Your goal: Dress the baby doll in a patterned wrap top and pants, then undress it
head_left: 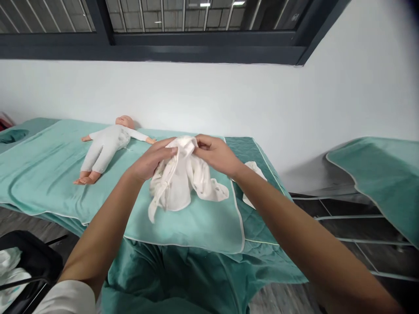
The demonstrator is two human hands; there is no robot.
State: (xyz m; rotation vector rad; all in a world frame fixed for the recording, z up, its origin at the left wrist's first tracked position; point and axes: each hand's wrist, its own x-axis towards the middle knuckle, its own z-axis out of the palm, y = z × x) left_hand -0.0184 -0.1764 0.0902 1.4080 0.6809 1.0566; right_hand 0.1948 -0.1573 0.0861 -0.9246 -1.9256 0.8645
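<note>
Black chair: at the lower left corner, with crumpled white items on it, too partly seen to identify.
Light green sheet: spread over the bed from the left side to past the middle, edged with pale piping and wrinkled at the left.
Doll: lying on the light green sheet in a white long-sleeved outfit, head near the wall, bare feet toward the near left, arms spread out and legs close together.
Left hand: fingers curled in, thumb laid over the upper edge of the white garment, gripping it between thumb and fingers.
White garment: raised at its top between the two hands, over the light green sheet and to the right of the doll; bunched and creased, with a narrow strip hanging at its lower left and a sleeve-like part trailing right. Whether its lowest folds touch the sheet is hard to tell.
Right hand: nearly closed, thumb and forefinger pinching the garment's top edge just beside the left hand's grip.
Dark green folds: below the near edge of the light green sheet, under the garment.
White cloth: behind the right forearm, partly hidden by it, lying on the dark green quilted cover.
Metal bars: low down, right of the bed.
Green cloth: draped at the far right, apart from the bed.
</note>
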